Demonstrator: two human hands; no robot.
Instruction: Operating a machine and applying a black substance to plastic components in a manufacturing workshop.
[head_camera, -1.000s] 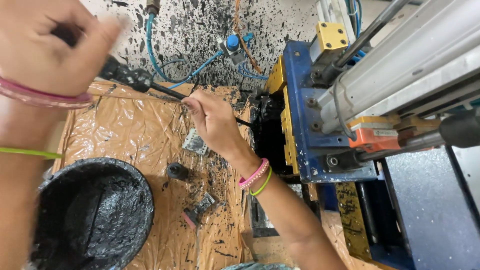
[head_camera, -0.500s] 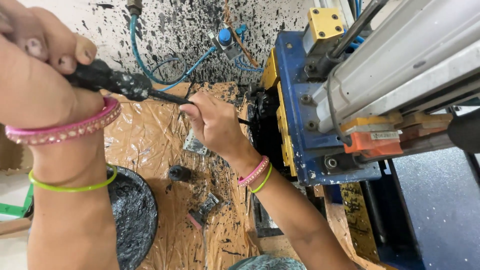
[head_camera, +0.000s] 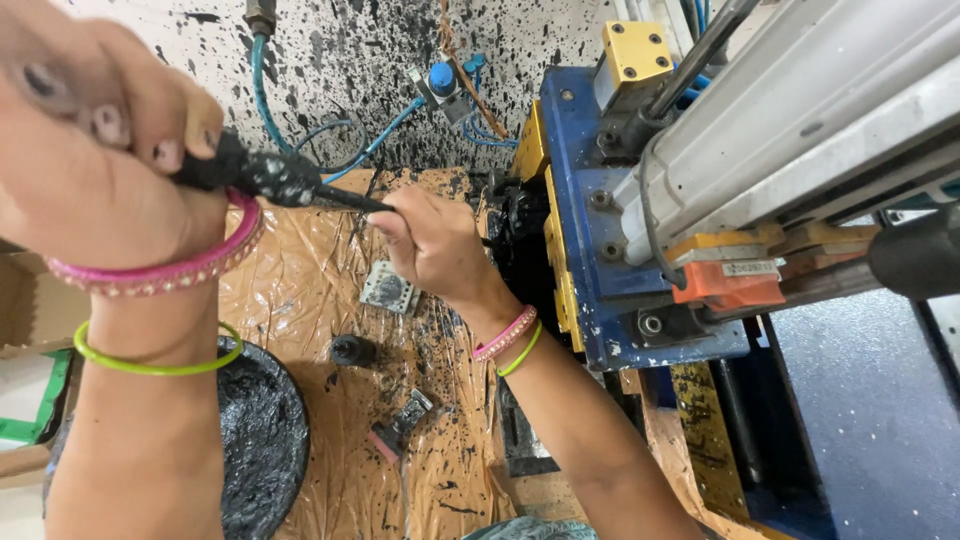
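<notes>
While our left hand (head_camera: 95, 150) at upper left clenched a black ink-caked tool handle (head_camera: 250, 175), our right hand (head_camera: 430, 245) at centre closed on its thin dark shaft (head_camera: 350, 199) by the blue metal machine (head_camera: 600, 300).

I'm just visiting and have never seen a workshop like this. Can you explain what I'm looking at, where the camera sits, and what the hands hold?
The camera sits on a person's head and looks down at their hands. The left hand grips the black, paint-caked handle of a long thin tool; the right hand steadies its shaft near a blue and yellow machine. Below lies crinkled brown sheeting, ink-spattered, with a round black-coated bowl and small metal parts.
</notes>
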